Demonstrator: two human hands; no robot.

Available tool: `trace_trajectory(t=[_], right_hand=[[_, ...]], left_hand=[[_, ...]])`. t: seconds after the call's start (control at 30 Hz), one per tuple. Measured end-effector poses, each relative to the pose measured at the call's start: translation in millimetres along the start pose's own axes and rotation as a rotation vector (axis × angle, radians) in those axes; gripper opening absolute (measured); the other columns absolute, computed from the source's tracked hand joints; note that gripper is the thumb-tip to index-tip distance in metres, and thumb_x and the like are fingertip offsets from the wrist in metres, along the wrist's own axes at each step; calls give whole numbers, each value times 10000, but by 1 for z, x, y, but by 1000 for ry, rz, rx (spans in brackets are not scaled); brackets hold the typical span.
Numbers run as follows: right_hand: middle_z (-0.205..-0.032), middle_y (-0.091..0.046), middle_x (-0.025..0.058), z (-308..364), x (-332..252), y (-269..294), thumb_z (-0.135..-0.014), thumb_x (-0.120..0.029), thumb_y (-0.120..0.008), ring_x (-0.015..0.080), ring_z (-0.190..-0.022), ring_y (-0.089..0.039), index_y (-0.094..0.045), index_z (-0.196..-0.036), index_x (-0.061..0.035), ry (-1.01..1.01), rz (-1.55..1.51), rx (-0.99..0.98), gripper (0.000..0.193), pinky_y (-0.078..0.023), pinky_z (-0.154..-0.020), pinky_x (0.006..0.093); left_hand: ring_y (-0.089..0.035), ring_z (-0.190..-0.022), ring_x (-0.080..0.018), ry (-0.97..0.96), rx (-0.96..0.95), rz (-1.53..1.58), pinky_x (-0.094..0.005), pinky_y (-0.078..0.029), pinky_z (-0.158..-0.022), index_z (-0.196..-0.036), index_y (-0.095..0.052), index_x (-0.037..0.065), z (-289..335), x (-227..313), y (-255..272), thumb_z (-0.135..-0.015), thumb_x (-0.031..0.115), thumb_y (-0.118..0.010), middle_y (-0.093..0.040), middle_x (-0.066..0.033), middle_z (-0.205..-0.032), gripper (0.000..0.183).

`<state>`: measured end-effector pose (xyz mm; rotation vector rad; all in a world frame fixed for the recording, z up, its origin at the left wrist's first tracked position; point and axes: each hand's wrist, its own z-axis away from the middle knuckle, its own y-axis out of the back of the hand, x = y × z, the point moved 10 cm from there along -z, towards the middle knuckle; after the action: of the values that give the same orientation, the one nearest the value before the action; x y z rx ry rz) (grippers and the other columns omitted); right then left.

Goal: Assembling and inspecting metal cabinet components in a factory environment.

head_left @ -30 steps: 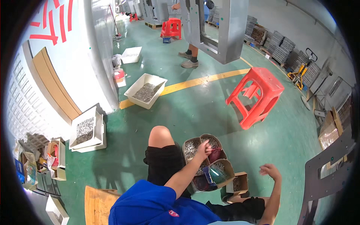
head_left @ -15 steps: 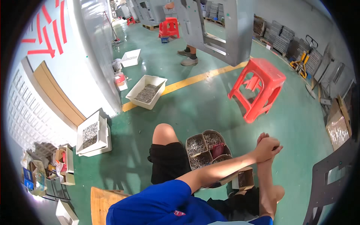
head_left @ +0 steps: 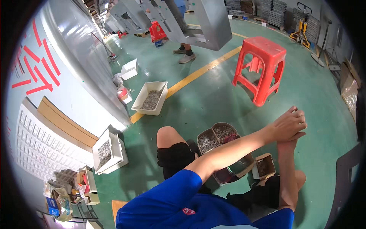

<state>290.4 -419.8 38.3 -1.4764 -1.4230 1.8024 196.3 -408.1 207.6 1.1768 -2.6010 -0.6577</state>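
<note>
My left arm reaches across to the right. My left hand (head_left: 286, 125) is closed around my right hand (head_left: 288, 145), which is mostly hidden beneath it; its fingers cannot be made out. No tool or part shows in either hand. Both are raised above the floor, to the right of my knees. Below my left forearm, between my legs, stands a cluster of open containers holding small metal pieces (head_left: 207, 142). Dark red material (head_left: 230, 137) lies in one. Beside them is a small open cardboard box (head_left: 270, 160), by my right leg.
A red plastic stool (head_left: 263, 47) stands ahead. White bins (head_left: 160, 100) with metal pieces sit left, near the wall. A large grey metal frame (head_left: 215, 28) stands ahead, with another person's legs behind it. A yellow pallet jack (head_left: 302, 32) is far right. A dark metal panel (head_left: 347, 183) stands at right.
My view has tilted and shifted. My clasped hands now appear higher and farther right, and my left forearm covers more of the containers. The hands stay together.
</note>
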Motion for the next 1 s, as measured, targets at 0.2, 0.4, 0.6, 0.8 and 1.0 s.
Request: trace_trajectory(t=[0.2,0.4,0.6,0.8,1.0], right_hand=[[-1204,-465,76,-10,-21,24,-938,-387,-346,227,-1097,-472,-396,-1245,-79,55,-68,74,437,-388,-950,379],[-869,-476,49,-17,-81,6,-941,-269,-353,151,-726,-477,-460,-936,-85,224,-61,172,213,-421,-603,299],[-579,-221,6,-25,-108,11,-925,-179,-400,120,-465,-174,-257,-632,-90,240,-202,260,337,-160,-409,268],[-582,-269,-4,-18,-114,21,-903,-186,-444,104,-463,-223,-299,-640,-104,295,-78,346,312,-164,-390,251],[-587,-284,-5,-10,-110,25,-904,-196,-457,103,-466,-237,-316,-656,-99,300,-11,340,301,-176,-396,245]], left_hand=[[-492,-1039,-264,-7,-123,-308,-539,-317,-944,-724,-604,70,-14,-9,-48,-721,257,-618,-601,-80,-855,188],[-480,-1074,-270,5,-83,-125,-585,-288,-943,-834,-618,85,-29,-21,-56,-735,269,-584,-594,-77,-968,211],[-460,-1123,-257,303,-521,-783,-633,-224,-965,-967,-614,71,-18,-224,12,-773,150,-454,-580,-82,-1066,264],[-236,-1327,-233,35,-667,-1582,-595,-83,-1044,-1257,-463,83,-33,-281,142,-863,341,-442,-465,-68,-1287,472],[-311,-1279,-243,-33,-730,-1361,-588,-66,-1053,-1227,-492,101,-32,-265,166,-854,387,-456,-542,-50,-1165,471]])
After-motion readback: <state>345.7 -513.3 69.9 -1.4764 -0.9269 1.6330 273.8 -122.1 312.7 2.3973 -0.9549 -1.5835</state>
